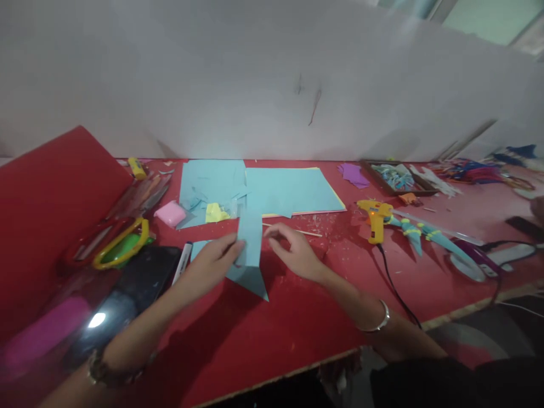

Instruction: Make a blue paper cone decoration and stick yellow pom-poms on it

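Observation:
My left hand (215, 258) pinches the left edge of a light blue paper strip (250, 235), which stands up at the middle of the red table. My right hand (293, 249) is just right of the strip, its fingers curled and apart, with nothing seen between them. Under and beside the strip lies another blue paper piece (250, 279) with a pointed corner. Behind are larger blue sheets (289, 190), a yellow paper scrap (216, 212) and a thin stick (304, 231).
A yellow glue gun (376, 218) with a black cable lies to the right, beside a blue wrapped item (437, 241). Further back sits a tray of scraps (397, 177). On the left are a black phone (144, 283), a marker (182, 262) and a yellow-framed tool (121, 246).

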`<action>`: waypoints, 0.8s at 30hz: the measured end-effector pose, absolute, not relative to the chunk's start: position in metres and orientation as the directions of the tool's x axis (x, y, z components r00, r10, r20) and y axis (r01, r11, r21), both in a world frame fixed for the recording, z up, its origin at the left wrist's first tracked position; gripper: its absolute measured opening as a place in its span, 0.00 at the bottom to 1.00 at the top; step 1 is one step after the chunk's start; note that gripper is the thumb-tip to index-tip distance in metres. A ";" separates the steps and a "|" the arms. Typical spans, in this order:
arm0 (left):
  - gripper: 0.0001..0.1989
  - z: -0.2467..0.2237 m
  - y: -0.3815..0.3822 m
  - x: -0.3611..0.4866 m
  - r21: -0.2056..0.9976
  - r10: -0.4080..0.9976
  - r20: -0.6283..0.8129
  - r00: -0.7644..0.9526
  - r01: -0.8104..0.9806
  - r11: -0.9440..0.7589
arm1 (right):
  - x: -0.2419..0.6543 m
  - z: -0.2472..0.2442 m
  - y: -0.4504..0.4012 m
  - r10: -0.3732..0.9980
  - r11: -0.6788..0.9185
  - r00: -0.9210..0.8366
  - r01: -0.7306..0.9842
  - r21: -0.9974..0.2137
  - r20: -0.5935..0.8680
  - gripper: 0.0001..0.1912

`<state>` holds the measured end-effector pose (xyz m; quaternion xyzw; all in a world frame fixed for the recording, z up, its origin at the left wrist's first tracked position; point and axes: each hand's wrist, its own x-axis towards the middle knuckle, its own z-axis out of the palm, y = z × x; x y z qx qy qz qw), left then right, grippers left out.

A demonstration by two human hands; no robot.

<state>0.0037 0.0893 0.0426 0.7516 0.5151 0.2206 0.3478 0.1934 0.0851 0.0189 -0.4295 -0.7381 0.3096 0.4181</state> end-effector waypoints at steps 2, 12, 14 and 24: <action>0.15 0.043 0.107 -0.007 0.718 0.972 0.023 0.234 0.673 -0.179 | 0.196 0.009 0.090 0.914 0.396 -0.265 0.414 -0.820 0.308 0.07; 0.14 0.034 0.207 -0.042 0.519 1.000 -0.009 -0.016 0.855 0.019 | 0.198 -0.001 0.088 0.883 0.418 -0.417 0.488 -0.766 0.216 0.09; 0.15 0.033 0.221 -0.045 0.467 1.000 -0.021 -0.006 0.884 0.015 | 0.198 0.000 0.088 0.877 0.428 -0.428 0.487 -0.762 0.219 0.10; 0.14 0.038 0.229 -0.053 0.314 0.999 0.039 0.014 0.949 -0.026 | 0.198 0.005 0.087 0.853 0.465 -0.473 0.500 -0.731 0.219 0.09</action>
